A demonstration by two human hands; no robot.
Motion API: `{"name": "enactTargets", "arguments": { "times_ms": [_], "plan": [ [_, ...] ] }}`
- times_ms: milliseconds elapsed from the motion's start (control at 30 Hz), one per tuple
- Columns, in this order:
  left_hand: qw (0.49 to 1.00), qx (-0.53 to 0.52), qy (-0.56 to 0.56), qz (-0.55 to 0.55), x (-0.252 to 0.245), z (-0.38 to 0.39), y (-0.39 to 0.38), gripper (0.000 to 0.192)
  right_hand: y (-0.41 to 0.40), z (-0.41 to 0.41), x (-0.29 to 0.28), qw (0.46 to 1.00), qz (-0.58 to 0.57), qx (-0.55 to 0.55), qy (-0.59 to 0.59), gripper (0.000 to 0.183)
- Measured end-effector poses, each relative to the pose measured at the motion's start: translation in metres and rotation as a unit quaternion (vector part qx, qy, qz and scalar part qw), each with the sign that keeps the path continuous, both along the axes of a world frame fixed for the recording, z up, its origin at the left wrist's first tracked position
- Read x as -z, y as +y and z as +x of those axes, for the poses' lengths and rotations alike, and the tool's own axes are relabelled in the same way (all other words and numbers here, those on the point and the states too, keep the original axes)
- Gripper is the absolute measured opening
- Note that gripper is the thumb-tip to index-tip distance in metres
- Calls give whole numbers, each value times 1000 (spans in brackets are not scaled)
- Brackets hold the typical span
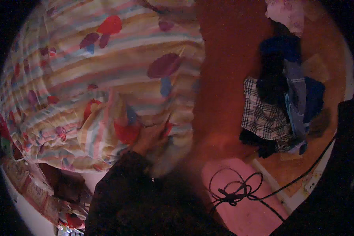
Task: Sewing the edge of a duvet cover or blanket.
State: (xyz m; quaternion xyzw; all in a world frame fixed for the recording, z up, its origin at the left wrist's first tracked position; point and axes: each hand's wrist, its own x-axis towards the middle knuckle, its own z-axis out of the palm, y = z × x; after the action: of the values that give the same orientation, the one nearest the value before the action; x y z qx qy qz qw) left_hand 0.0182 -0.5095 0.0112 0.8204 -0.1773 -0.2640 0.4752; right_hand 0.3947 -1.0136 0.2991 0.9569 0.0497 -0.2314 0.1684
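Observation:
A large striped cloth (129, 85), printed with coloured shapes, spreads over the left and middle of the view. My left hand (147, 137) comes out of a dark sleeve (126, 168) and grips the cloth near its right edge. Folds bunch up around the fingers, and a blurred part of the cloth hangs just to the right of the wrist. Dim light and blur hide the exact finger positions. Further left, the cloth lies in many wrinkles. My right hand is out of view.
On the right, a plaid garment (265, 115) lies heaped with dark and blue clothes (312, 97) on an orange-brown surface (315, 150). A pink cloth (286, 14) is above them. A looped black cable (236, 194) rests on a pink surface (247, 218) at lower right.

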Motion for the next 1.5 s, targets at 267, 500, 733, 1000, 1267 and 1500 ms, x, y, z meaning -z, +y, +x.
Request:
{"name": "enactTargets", "arguments": {
  "times_ms": [267, 500, 733, 1000, 1267, 1500],
  "plan": [
    [998, -44, 35, 12, -28, 13, -2, 31, -22, -88, 81, 972, -228, -26, 40, 36],
    [989, 13, 82, 126, -22, 12, -1, 40, 181, -112, 205, 949, 263, -128, -117, 45],
    [988, 35, 105, 104, -20, 10, -4, 46, 286, -109, 243, 866, 496, -47, -33, 48],
    [987, 70, 107, 96, -23, 15, -5, 49, 289, -146, 226, 878, 446, -69, -160, 41],
    [989, 54, 106, 91, -26, 15, -4, 48, 249, -131, 225, 861, 476, 139, -111, 19],
    [982, 86, 118, 123, -31, 18, 0, 43, 184, -128, 251, 928, 334, 149, -70, 22]
  ]
}}
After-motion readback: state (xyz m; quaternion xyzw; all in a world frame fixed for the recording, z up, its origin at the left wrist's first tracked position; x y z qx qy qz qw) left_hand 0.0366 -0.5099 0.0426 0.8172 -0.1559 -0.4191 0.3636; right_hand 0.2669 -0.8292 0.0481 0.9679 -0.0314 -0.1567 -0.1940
